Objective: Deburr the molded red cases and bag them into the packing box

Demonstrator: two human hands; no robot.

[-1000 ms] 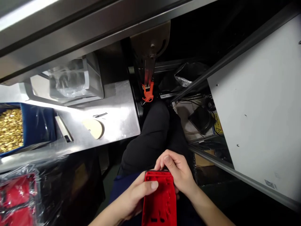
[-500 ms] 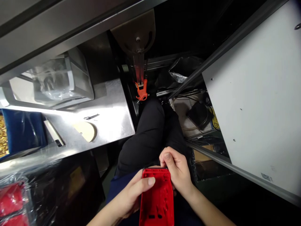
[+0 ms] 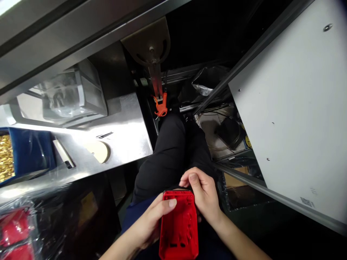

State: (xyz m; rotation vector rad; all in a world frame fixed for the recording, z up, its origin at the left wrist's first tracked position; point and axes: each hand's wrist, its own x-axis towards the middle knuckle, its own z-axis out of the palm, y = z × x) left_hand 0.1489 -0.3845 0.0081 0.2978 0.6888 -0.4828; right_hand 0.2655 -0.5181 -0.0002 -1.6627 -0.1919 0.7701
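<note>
A red plastic housing, open side up with ribs, bosses and two slots inside, lies over my lap. My left hand grips it from the left, thumb over the rim onto the inner face and the other fingers underneath. Against its upper right edge rests my right hand, closed, with fingers curled in and thumb on top. Whatever those fingers may hold is hidden. A dark edge shows along the top end of the housing.
On the metal bench left are a cream half-round piece, a marker-like white stick and a blue bin of gold-coloured small parts. Bagged red parts lie lower left. An orange air gun hangs ahead; a white panel stands right.
The housing has tilted a little, its far end now showing more. My right hand's fingers have shifted slightly left and loosened over the top edge. The left grip stays.
</note>
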